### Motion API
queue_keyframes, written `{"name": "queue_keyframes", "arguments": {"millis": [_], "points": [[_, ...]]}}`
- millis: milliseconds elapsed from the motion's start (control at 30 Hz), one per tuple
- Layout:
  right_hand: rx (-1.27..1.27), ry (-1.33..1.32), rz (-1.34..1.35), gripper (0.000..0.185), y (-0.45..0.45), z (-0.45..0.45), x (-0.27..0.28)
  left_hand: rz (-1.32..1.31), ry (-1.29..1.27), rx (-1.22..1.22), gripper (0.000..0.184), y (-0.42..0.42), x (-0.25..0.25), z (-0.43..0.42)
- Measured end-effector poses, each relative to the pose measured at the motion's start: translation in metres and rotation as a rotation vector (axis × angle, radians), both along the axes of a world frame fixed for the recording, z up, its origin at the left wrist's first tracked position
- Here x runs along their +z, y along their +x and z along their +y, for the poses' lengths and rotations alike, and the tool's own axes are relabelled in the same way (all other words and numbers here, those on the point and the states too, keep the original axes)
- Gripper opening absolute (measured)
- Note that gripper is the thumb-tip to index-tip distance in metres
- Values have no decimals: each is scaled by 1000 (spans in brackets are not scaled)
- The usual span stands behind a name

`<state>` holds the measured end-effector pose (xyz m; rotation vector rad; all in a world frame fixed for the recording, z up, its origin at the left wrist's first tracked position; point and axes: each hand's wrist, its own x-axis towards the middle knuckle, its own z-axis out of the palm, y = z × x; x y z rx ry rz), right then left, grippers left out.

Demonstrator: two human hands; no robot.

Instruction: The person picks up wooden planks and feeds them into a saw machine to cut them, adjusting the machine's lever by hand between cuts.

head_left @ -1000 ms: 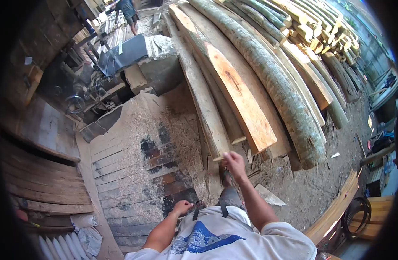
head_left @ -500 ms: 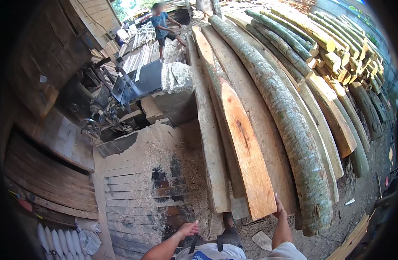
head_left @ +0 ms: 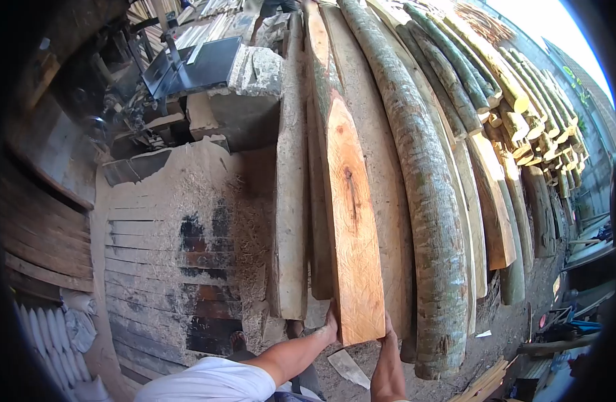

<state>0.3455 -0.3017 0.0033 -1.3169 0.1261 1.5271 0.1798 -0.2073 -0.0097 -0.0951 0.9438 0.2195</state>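
A long squared timber (head_left: 353,254), orange-brown on its fresh-cut upper face with a dark knot, runs away from me. My left hand (head_left: 332,325) grips the left side of its near end. On the opposite side, my right hand (head_left: 388,329) holds the same end. The fingers of both hands are partly hidden beside and under the wood. Left of this timber lies a greyish sawn beam (head_left: 291,221), and a wide plank (head_left: 382,201) lies to its right.
A thick bark-covered log (head_left: 434,228) lies further right, with stacked logs (head_left: 522,127) beyond. A saw machine's dark table (head_left: 204,63) stands at the upper left. Sawdust covers part of the slatted floor (head_left: 147,268). Another person's legs (head_left: 276,8) show at the far end.
My left hand has come from free air onto the timber's left side. The right hand stays at its right side. The view has tilted down and shifted right.
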Motion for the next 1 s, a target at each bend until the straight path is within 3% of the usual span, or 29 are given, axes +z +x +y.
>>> {"name": "queue_keyframes", "arguments": {"millis": [33,133,167,267,333,367,467,533,567,633,700,800,933,1000], "points": [[-2,22,-2,74,-7,2,3,16,88,55,106,1,8,1],[-2,103,-5,73,-41,19,14,-301,55,207,93,-31,25,17],[2,135,4,72,-58,28,22,-316,119,188,86,-52,82,37],[43,195,76,74,-124,53,66,-271,153,154,97,-120,57,52],[44,184,107,75,-171,73,91,-213,235,119,89,-170,94,69],[58,202,237,77,-192,77,64,-181,298,125,87,-195,109,78],[94,174,204,76,-272,114,106,-158,388,186,81,-277,120,107],[135,237,235,76,-327,136,68,-105,428,219,81,-340,128,120],[163,225,234,76,-359,147,84,-146,441,222,82,-372,136,127],[192,195,216,76,-429,172,126,-113,481,231,81,-442,136,150],[231,198,227,78,-496,183,129,-122,484,238,81,-513,126,162],[289,220,162,79,-577,206,100,-208,402,296,78,-592,118,184],[312,247,188,82,-640,210,72,-83,364,329,69,-652,114,191],[354,218,222,83,-649,205,62,-127,306,298,69,-685,74,177]]}}
